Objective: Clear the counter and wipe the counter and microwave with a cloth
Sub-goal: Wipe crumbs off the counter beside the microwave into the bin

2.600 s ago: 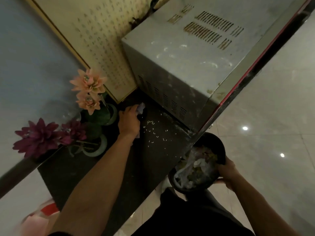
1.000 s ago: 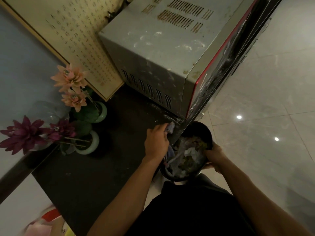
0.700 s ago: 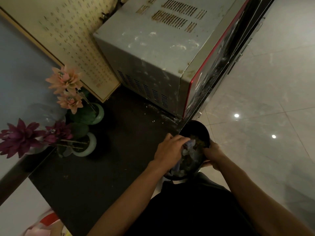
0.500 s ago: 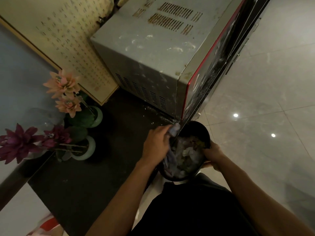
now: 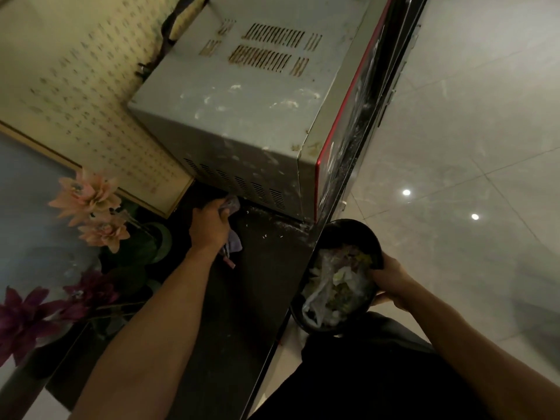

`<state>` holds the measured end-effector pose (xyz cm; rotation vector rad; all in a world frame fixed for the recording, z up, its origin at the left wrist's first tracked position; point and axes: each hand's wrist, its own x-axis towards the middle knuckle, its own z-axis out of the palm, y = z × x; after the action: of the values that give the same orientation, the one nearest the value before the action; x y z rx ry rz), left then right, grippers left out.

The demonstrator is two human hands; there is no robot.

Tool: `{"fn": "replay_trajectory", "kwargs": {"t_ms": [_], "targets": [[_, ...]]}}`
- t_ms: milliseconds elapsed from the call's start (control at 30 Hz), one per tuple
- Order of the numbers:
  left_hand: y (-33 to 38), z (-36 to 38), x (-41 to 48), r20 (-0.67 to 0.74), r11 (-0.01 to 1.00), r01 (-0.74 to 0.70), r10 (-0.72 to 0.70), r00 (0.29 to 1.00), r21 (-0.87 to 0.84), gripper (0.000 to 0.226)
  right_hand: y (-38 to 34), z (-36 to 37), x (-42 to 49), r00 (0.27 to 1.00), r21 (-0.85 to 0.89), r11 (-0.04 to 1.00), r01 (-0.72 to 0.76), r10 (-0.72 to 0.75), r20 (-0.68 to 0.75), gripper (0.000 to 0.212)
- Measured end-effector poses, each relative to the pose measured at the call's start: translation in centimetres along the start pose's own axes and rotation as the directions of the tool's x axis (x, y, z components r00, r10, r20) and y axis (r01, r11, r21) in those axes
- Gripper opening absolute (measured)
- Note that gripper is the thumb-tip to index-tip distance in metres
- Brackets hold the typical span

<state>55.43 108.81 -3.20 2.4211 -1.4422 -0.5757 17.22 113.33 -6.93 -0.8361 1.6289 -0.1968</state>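
My left hand (image 5: 209, 227) grips a bunched pale purple cloth (image 5: 232, 244) on the dark counter (image 5: 242, 298), right at the foot of the microwave's vented side. The grey microwave (image 5: 242, 116) has a stained top and a red-edged front. A few white crumbs (image 5: 272, 228) lie on the counter along its base. Below the counter's edge, my right hand (image 5: 391, 278) holds the rim of a black bin (image 5: 360, 237) filled with plastic and food scraps.
Pink artificial flowers (image 5: 88, 198) and dark purple flowers (image 5: 27, 313) in green vases stand on the left of the counter. A framed sheet of text (image 5: 91, 101) leans behind the microwave. Pale tiled floor (image 5: 469, 147) lies to the right.
My left hand has gone with the cloth from the bin's rim back across the counter to the microwave's base. The right hand keeps holding the bin at the counter's edge.
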Motion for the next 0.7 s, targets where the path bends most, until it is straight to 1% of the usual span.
{"fn": "replay_trajectory", "kwargs": {"t_ms": [67, 133, 333, 467, 633, 700], "targets": [[0.7, 0.3, -0.1, 0.052, 0.995, -0.077, 0.074, 0.996, 0.057, 0.034, 0.1, 0.0, -0.3, 1.0, -0.003, 1.0, 0.008, -0.008, -0.011, 0.051], [1.5, 0.9, -0.6, 0.093, 0.989, -0.127, 0.12, 0.988, 0.071, 0.03, 0.2, 0.0, -0.5, 1.0, -0.011, 1.0, 0.014, -0.015, -0.023, 0.051], [3.0, 3.0, -1.8, 0.13, 0.989, -0.149, 0.15, 0.98, -0.021, 0.023, 0.1, 0.0, -0.8, 0.999, -0.006, 1.0, 0.02, -0.02, -0.045, 0.053], [3.9, 4.2, -3.3, 0.154, 0.982, -0.171, 0.181, 0.971, -0.074, 0.02, -0.2, 0.2, -0.7, 0.999, 0.017, 1.0, 0.021, -0.021, -0.036, 0.053], [6.0, 6.6, -6.7, 0.206, 0.956, -0.257, 0.283, 0.937, -0.145, 0.021, -0.2, 0.3, -0.5, 0.999, 0.029, 1.0, 0.005, -0.004, -0.032, 0.05], [7.0, 7.4, -8.0, 0.228, 0.941, -0.294, 0.328, 0.917, -0.171, 0.025, -0.2, 0.3, -0.5, 0.999, 0.02, 1.0, 0.006, -0.006, -0.038, 0.049]]}}
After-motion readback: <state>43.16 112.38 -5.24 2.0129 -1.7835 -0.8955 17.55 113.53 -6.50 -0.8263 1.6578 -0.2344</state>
